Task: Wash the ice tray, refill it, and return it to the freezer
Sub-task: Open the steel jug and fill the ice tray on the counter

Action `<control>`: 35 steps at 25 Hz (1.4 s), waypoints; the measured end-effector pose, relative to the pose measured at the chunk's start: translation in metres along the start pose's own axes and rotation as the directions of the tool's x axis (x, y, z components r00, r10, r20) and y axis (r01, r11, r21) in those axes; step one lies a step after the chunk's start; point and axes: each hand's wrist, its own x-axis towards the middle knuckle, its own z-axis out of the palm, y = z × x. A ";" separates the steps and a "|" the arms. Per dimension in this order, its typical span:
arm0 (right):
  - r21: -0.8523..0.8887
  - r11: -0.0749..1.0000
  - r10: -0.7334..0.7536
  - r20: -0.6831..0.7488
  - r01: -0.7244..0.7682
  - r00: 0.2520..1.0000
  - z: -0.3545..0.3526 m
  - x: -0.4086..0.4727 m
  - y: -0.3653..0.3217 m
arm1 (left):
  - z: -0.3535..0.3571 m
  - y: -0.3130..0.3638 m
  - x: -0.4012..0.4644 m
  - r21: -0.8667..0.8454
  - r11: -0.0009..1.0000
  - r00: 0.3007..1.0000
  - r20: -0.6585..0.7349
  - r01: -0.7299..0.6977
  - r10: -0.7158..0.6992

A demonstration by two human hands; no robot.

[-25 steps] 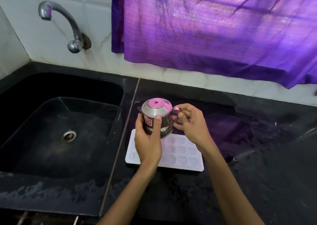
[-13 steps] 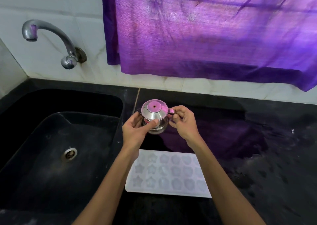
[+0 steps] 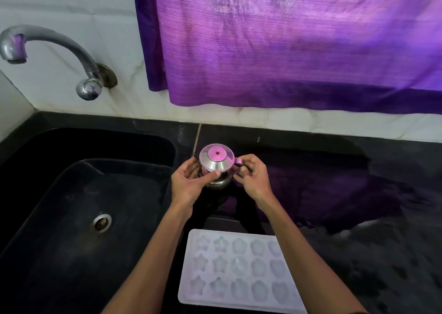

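Steel jug (image 3: 216, 167): my left hand (image 3: 189, 187) cups its body, my right hand (image 3: 253, 179) pinches its handle. Risk, as I judge: a wet grip slips, spilling beside the ice tray (image 3: 239, 273)

Both forearms reach forward; left hand (image 3: 189, 182) and right hand (image 3: 254, 176) each curled in a grip.

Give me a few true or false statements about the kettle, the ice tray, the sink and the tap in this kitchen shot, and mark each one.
1. Both hands hold the steel kettle. True: left hand on its body, right hand at the handle.
2. The ice tray lies in the sink. False: it lies on the black counter, right of the sink.
3. Water runs from the tap. False: none is visible.
4. The curtain is purple. True.
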 end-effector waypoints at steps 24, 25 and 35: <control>-0.395 0.882 0.129 -0.323 -0.258 0.938 -0.123 -0.134 0.021 | -0.088 -0.052 -0.111 0.419 0.907 0.999 0.029 -0.037 0.028; -0.387 0.873 0.173 -0.321 -0.296 0.931 -0.127 -0.144 0.023 | -0.091 -0.057 -0.115 0.431 0.902 1.000 0.026 -0.024 0.015; -0.241 0.858 0.397 -0.251 -0.454 0.883 -0.125 -0.187 0.027 | -0.096 -0.069 -0.127 0.464 0.886 0.995 0.092 -0.007 -0.041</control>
